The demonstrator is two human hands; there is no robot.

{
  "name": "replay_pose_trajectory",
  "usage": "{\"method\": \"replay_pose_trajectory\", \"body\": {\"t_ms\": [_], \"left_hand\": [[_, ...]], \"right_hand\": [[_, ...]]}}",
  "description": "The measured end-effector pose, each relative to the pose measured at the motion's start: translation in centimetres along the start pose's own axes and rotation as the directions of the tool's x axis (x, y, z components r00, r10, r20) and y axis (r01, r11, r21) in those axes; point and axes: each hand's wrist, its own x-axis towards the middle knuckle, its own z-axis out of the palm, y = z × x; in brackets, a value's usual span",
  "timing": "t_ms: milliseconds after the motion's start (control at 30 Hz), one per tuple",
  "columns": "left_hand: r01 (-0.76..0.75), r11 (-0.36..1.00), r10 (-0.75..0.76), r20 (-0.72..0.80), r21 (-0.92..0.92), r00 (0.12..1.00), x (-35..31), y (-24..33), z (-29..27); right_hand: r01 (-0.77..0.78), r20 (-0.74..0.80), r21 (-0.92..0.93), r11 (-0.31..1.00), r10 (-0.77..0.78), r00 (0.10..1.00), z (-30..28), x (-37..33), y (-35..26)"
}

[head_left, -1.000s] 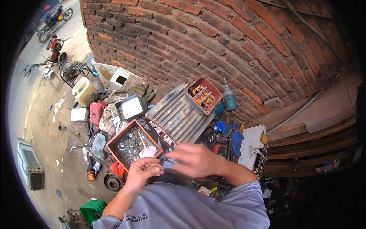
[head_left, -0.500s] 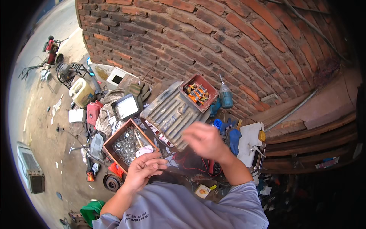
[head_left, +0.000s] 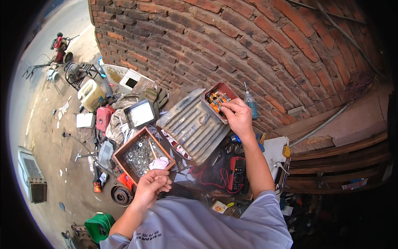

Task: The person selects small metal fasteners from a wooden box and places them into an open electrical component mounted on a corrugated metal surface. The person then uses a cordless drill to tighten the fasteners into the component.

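A large, ribbed grey metal housing lies tilted in front of me, with an open red-brown junction box on its upper right corner. Inside the box is a cluster of orange and brass-coloured parts with wires. My right hand is over the box's near edge, thumb and forefinger pinched at these parts; what they grip is hidden. Near my body, my left hand has its fingertips pressed together. Whether something small is between them I cannot make out. It is just below a wooden tray of small metal hardware.
A pink cloth lies at the tray's near corner. A red multimeter with red leads sits right of centre. Behind my right hand stands a bottle with blue liquid, close to the brick wall. A green bucket stands lower left.
My right hand has moved up and away from me, from above the near side of the housing to the junction box. My left hand has stayed near the tray, dropping slightly.
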Motion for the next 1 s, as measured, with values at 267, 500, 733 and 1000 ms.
{"method": "replay_pose_trajectory", "body": {"t_ms": [267, 500, 733, 1000], "left_hand": [[0.027, 1.000, -0.027, 0.007, -0.001, 1.000, 0.0, -0.4, 0.2], [0.031, 0.999, -0.031, -0.023, -0.018, 0.999, -0.2, -0.7, -0.5], [0.037, 0.999, -0.037, -0.033, -0.005, 0.999, -0.3, -0.9, -1.0], [0.039, 0.999, -0.039, -0.047, 0.001, 0.998, -0.7, -1.1, -1.3]], "right_hand": [[0.155, 0.100, -0.258, 0.954, -0.133, 0.986, -0.7, 0.7, -1.2], [0.151, 0.191, -0.398, 0.905, -0.080, 0.978, -0.9, 1.2, -1.8], [0.106, 0.264, -0.473, 0.874, 0.026, 0.964, -1.4, 2.2, -2.7], [0.110, 0.302, -0.359, 0.927, 0.004, 0.953, -1.5, 2.4, -2.0]]}}
